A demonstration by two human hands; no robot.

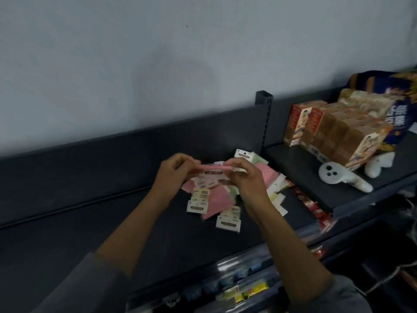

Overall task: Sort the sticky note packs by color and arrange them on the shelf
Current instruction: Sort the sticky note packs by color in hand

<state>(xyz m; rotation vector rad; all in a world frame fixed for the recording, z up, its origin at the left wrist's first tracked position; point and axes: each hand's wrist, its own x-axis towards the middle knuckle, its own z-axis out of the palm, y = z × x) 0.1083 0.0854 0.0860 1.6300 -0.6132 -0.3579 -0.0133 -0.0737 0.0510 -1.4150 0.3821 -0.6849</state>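
Observation:
A pink sticky note pack (57, 167) is held flat and edge-on between both hands, above a loose pile of packs (222, 199) on the dark shelf (94, 222). My left hand (173, 172) pinches its left end and my right hand (242, 177) pinches its right end. The pile mixes pink, pale green and yellowish packs with white header cards. A green pack (257, 158) leans at the pile's back by the shelf upright.
To the right, a higher shelf (300, 175) carries brown snack boxes (334, 134), a blue bag (397, 105) and two white controllers (338, 176). Red packets (316, 208) lie below it. Small goods fill the lower front rack (237, 288).

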